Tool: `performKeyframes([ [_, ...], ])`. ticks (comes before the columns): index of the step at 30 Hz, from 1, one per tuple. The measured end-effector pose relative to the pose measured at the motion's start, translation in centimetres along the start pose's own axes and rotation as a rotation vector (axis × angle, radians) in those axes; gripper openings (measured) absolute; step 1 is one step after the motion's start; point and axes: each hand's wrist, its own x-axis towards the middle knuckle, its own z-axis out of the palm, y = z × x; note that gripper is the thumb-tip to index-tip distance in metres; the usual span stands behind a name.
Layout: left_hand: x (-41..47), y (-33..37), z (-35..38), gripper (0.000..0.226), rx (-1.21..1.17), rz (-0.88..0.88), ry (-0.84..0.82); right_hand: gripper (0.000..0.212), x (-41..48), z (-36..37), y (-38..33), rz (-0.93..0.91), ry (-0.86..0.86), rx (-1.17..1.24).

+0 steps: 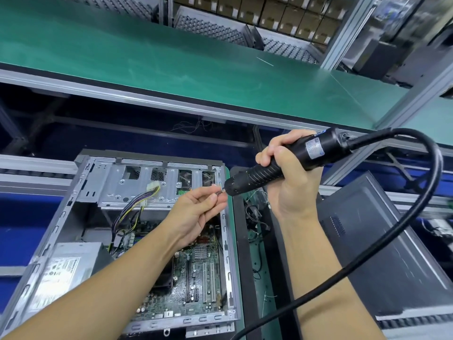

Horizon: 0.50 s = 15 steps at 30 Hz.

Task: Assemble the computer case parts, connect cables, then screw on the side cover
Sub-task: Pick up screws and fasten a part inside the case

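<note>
A person's right hand [289, 173] is wrapped tightly around a black electric screwdriver [282, 163], held above the upper right corner of an open computer case [103, 182], with a thick black cable [397, 231] looping from the tool's rear down past the right forearm. The left hand [196, 212] has thumb and fingertips pinched together on something small at the screwdriver's tip, too small to identify. The case lies on its side with its motherboard [196, 278], wire bundle [132, 207] and power supply [66, 266] exposed, and a dark side cover [392, 253] lies to its right.
</note>
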Motion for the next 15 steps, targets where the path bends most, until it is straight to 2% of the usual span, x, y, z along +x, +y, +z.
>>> performKeyframes([
  [4,-0.1,-0.1,-0.7,0.029,0.179,0.074,-0.02,0.031,-0.1,0.0,0.7,0.013,0.002,-0.039],
  [8,0.1,0.5,-0.9,0.037,0.754,0.275,0.044,0.032,0.4,-0.1,1.3,0.032,-0.011,-0.086],
  [11,0.4,1.3,-0.5,0.035,1.084,0.414,0.038,0.028,1.0,0.1,2.1,0.035,-0.022,-0.127],
  [13,0.4,2.0,-0.5,0.038,1.205,0.499,0.05,0.029,1.7,0.3,2.7,0.036,-0.032,-0.151],
  [15,-0.1,2.3,-0.6,0.035,1.21,0.631,0.107,0.031,2.7,0.5,3.5,0.035,-0.04,-0.2],
])
